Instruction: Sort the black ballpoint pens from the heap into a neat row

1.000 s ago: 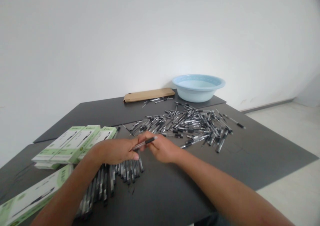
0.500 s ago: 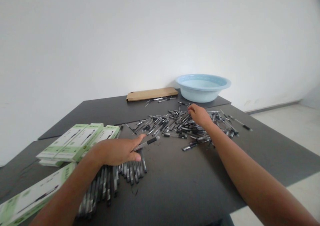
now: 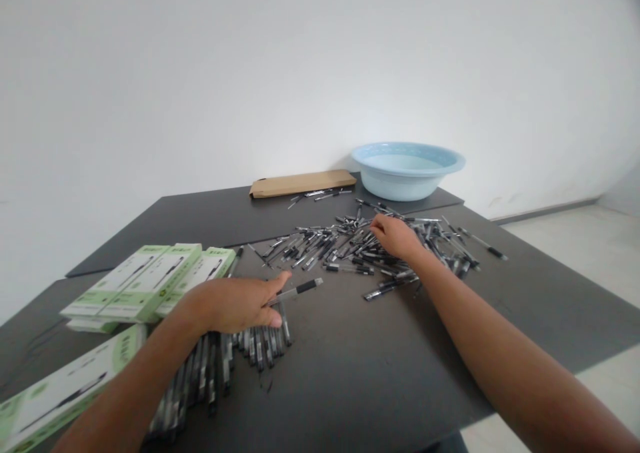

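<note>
Indistinctly lettered boxes (image 3: 150, 283), left hand (image 3: 235, 304), gripped pen (image 3: 296, 291)

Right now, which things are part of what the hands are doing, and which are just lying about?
Seem part of it:
- left hand, holding a pen
- right hand, at the scattered pens
- lined-up pens near the left hand

Seem just lying about, as neither hand holds them:
- blue basin
- brown cardboard
- green-and-white boxes, perhaps useful
</note>
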